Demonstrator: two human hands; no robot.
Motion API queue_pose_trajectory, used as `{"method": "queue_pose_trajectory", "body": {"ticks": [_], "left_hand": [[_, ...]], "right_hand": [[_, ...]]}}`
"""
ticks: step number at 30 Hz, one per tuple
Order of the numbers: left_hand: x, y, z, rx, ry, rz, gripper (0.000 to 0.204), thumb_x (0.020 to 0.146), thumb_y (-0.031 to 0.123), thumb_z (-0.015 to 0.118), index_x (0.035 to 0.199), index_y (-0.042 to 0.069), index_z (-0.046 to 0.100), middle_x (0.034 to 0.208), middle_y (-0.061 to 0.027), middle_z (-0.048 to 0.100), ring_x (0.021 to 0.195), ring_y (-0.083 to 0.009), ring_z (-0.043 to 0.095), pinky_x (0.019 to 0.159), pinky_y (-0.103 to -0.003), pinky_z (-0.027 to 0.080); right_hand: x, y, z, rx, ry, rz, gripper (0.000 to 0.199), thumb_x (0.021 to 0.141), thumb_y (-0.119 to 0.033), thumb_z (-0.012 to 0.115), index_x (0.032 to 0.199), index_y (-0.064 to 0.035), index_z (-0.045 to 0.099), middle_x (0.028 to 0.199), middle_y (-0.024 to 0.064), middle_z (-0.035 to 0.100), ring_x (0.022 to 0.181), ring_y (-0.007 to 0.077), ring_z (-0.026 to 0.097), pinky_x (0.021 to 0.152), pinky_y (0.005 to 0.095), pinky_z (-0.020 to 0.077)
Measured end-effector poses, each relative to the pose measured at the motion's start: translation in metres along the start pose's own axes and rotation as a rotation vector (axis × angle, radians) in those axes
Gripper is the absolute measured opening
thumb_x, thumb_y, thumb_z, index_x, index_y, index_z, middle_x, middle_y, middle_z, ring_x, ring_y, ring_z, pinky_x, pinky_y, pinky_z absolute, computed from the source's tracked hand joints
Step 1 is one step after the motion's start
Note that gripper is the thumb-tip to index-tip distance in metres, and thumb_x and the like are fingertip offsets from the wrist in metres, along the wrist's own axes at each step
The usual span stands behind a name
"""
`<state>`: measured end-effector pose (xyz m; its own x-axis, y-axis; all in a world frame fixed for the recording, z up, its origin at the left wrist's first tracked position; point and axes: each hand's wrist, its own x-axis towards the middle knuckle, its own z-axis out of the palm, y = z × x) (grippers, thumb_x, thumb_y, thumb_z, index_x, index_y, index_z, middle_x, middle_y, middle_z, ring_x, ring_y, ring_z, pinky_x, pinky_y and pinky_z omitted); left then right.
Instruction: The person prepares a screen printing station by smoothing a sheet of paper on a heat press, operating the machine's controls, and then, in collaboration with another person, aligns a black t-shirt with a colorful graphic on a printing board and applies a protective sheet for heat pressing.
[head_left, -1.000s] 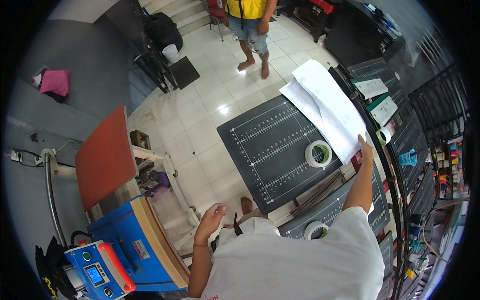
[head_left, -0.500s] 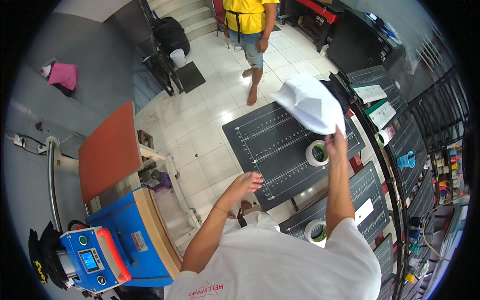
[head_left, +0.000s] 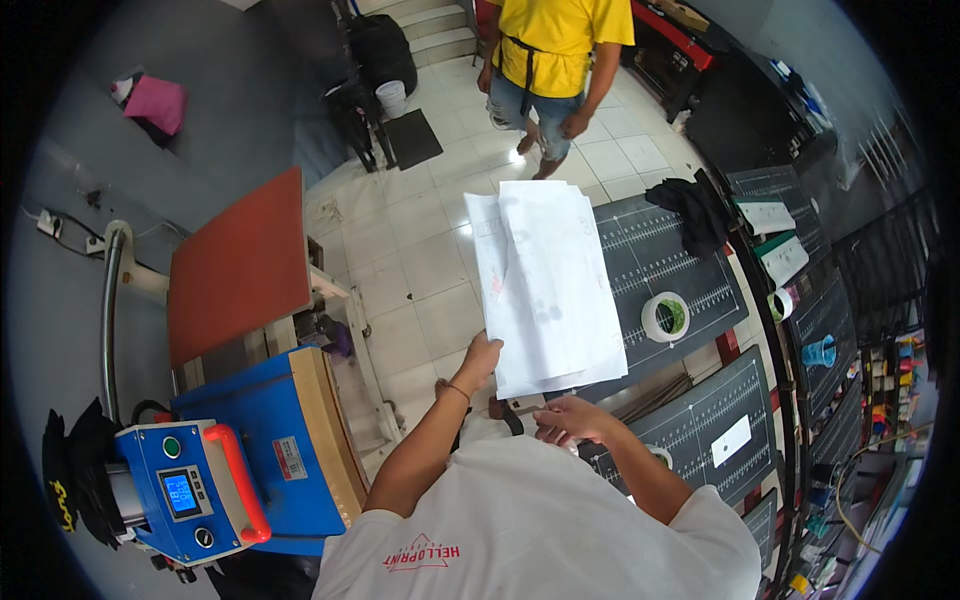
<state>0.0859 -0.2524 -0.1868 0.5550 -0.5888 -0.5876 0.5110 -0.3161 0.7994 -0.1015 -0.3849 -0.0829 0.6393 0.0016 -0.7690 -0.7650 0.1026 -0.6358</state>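
Two hands hold a stack of white sheets (head_left: 548,285) up over the near edge of the worktop (head_left: 690,400) and the tiled floor (head_left: 420,270). The left hand (head_left: 482,355) is clamped on the lower left corner of the sheets, thumb and fingers pinching the edge. The right hand (head_left: 570,418) is below the lower edge of the stack, fingers curled, close to the paper; whether it actually grips the sheets I cannot tell. The hands are a little apart, the left one higher in the view.

The sheets are fanned slightly, one poking out at the top left, with faint pale prints on them. They cover part of a dark cutting mat (head_left: 665,265) with white ruler lines, which lies on the worktop. On the mat, just right of the sheets, a roll of tape (head_left: 666,316) lies flat. A black cloth (head_left: 695,212) is bunched at the far end of the mat. A second ruled mat (head_left: 720,420) lies nearer the person, with a small white slip on it.

To the left stands a heat press (head_left: 240,440), its red upper plate (head_left: 238,265) swung open and its blue body fitted with a red handle and a small lit screen. Another person (head_left: 550,70) in a yellow shirt and denim shorts stands on the floor beyond the sheets, well apart from the hands. A pink cloth (head_left: 155,102) lies far off at the upper left
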Motion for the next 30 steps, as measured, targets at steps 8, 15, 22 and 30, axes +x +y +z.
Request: {"method": "queue_pose_trajectory", "body": {"ticks": [8,15,22,30], "left_hand": [[-0.014,0.011,0.024,0.428,0.119,0.225,0.048,0.088,0.007,0.041,0.135,-0.004,0.047,0.126,-0.0259,0.059,0.116,-0.0371,0.057,0.102,-0.041,0.041],[-0.028,0.052,0.078,0.604,-0.198,0.5,0.056,0.099,0.032,0.047,0.145,0.002,0.038,0.147,-0.0331,0.035,0.136,-0.0491,0.034,0.113,-0.045,0.029],[-0.019,0.014,0.102,0.93,0.007,0.632,0.038,0.095,0.029,0.057,0.12,0.002,0.065,0.149,-0.034,0.028,0.138,-0.0515,0.023,0.115,-0.051,0.023],[-0.003,0.015,0.098,0.633,0.316,0.615,0.07,0.09,0.02,0.061,0.145,-0.009,0.029,0.141,-0.0312,0.038,0.127,-0.04,0.041,0.11,-0.045,0.032]], "right_hand": [[0.097,-0.037,-0.026,-0.862,0.838,-0.716,0.043,0.089,-0.019,0.065,0.13,-0.0093,0.057,0.108,0.0164,0.058,0.094,0.0332,0.059,0.08,0.0417,0.0507],[0.147,0.035,-0.083,0.096,0.398,-0.614,0.05,0.095,-0.032,0.058,0.137,-0.0064,0.051,0.126,0.0167,0.056,0.109,0.0314,0.059,0.088,0.0389,0.0504],[0.091,0.008,-0.111,0.465,0.203,-0.206,0.065,0.095,-0.045,0.057,0.139,0.0022,0.048,0.129,0.0156,0.059,0.112,0.0235,0.059,0.096,0.0334,0.0457],[0.11,0.052,-0.107,0.487,0.398,-0.4,0.053,0.088,-0.021,0.057,0.131,0.0093,0.049,0.113,0.0187,0.065,0.1,0.0239,0.064,0.09,0.0334,0.0489]]}}
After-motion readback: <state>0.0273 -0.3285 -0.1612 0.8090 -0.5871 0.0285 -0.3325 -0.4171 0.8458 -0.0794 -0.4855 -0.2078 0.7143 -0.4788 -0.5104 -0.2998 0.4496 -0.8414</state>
